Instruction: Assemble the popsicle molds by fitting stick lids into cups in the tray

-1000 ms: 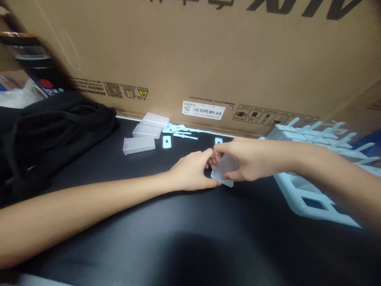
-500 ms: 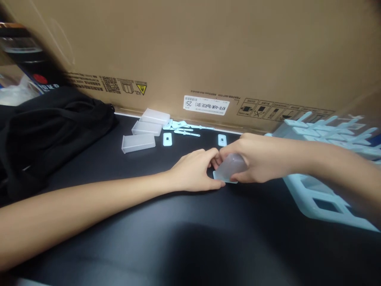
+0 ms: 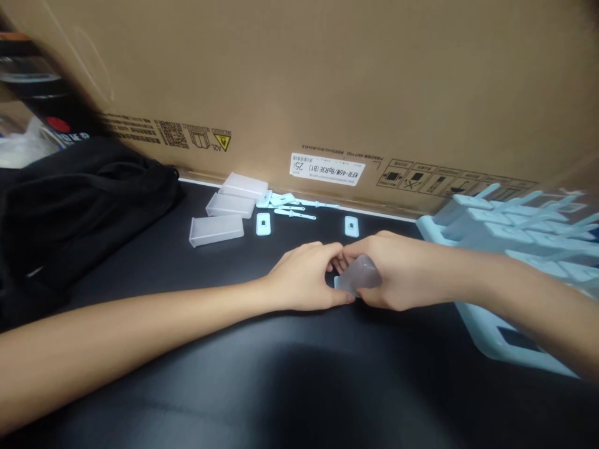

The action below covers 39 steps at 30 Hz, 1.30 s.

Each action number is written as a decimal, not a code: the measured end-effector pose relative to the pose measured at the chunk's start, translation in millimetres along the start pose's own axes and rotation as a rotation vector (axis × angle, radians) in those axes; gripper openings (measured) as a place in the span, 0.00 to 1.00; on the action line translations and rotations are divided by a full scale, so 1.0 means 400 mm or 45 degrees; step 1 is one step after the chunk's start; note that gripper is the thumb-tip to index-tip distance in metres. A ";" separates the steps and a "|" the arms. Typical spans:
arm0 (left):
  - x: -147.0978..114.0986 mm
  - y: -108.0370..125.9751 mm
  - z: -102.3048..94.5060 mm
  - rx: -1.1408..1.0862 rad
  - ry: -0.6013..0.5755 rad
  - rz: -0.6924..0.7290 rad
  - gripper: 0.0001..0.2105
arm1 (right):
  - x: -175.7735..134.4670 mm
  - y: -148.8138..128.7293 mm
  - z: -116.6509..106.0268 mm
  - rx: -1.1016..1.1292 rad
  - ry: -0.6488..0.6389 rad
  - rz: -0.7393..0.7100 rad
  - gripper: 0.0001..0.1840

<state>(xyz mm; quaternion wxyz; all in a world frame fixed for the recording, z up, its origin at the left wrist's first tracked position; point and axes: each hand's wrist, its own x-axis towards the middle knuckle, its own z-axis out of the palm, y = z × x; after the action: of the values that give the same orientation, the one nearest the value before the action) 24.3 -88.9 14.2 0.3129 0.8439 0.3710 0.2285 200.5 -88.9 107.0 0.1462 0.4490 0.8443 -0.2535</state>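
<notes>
My right hand (image 3: 397,269) grips a translucent popsicle mold (image 3: 365,273), its closed rounded end up and tilted to the right. Under the mold's lower end, the edge of a light-blue lid (image 3: 337,282) shows. Curved round that edge, my left hand (image 3: 311,274) has its thumb and fingers closed on the lid from the left. The two hands meet at the fingertips, and they partly hide how mold and lid fit together. Just behind them lies another light-blue lid (image 3: 351,226) with a small square hole.
Several empty translucent molds (image 3: 216,230) lie back left, beside light-blue sticks (image 3: 294,214) and a loose lid (image 3: 263,224). At right stands a light-blue rack (image 3: 472,215) of lidded molds. A cardboard box (image 3: 299,75) walls the back; black cloth (image 3: 84,212) lies left.
The mold in my right hand has tipped and come slightly nearer to me, and the right wrist has lowered. My left hand keeps its hold. The view has shifted a little.
</notes>
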 end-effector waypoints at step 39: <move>-0.011 0.012 -0.009 -0.616 0.168 0.054 0.20 | -0.076 -0.082 -0.168 0.079 0.230 -0.225 0.12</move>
<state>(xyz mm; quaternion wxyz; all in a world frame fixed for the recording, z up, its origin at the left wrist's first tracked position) 21.9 -93.6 19.4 0.4762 0.7352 0.3072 0.3718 188.6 -87.3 187.0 0.0327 0.3980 0.8821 -0.2499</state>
